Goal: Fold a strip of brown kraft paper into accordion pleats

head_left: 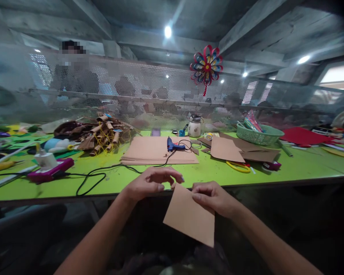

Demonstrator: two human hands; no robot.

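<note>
A square tan card (pixel 189 217) hangs tilted below the near edge of the green table (pixel 114 183). My right hand (pixel 210 196) grips its upper right side, thumb on top. My left hand (pixel 151 183) is at the card's upper left corner, fingers curved and apart from the thumb; whether a fingertip touches the corner is unclear. Beyond the hands, a blue glue gun (pixel 174 145) lies on a stack of tan card sheets (pixel 146 149), its black cord running left.
A purple power strip (pixel 51 171) and a pile of rolled brown pieces (pixel 106 133) are at left. At right are loose card (pixel 226 149), yellow scissors handles (pixel 237 167) and a green basket (pixel 258 135). A person (pixel 74 76) stands behind the mesh screen.
</note>
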